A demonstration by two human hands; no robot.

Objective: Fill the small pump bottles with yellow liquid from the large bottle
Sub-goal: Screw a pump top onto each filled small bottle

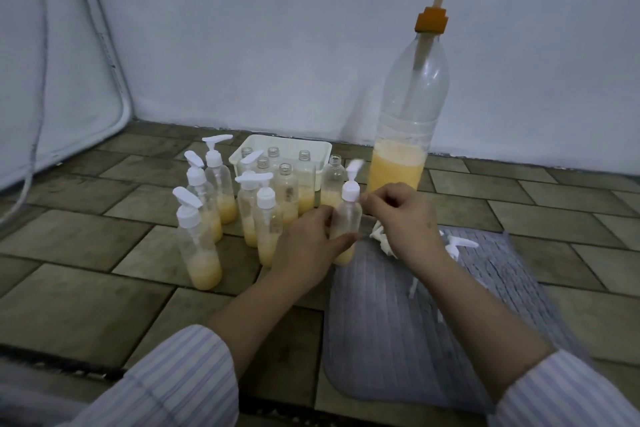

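While the left hand (306,239) grips the light, slick bottle (346,218), the right hand (403,215) pinches its cap (350,191) at 3 o'clock.

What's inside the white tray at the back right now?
The white tray holds uncapped small bottles; about four necks show. The bottles standing in front cover the tray's floor and their lower parts, so their fill levels cannot all be read.

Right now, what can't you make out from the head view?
- Held small bottle: pump nozzle blurred; whether the cap is fully screwed cannot be told.
- Right hand: its grip at the cap is blurred.
- Loose pump heads on the grey mat: partly hidden behind the right hand.
- Tray: bottles' lower parts hidden by front bottles.
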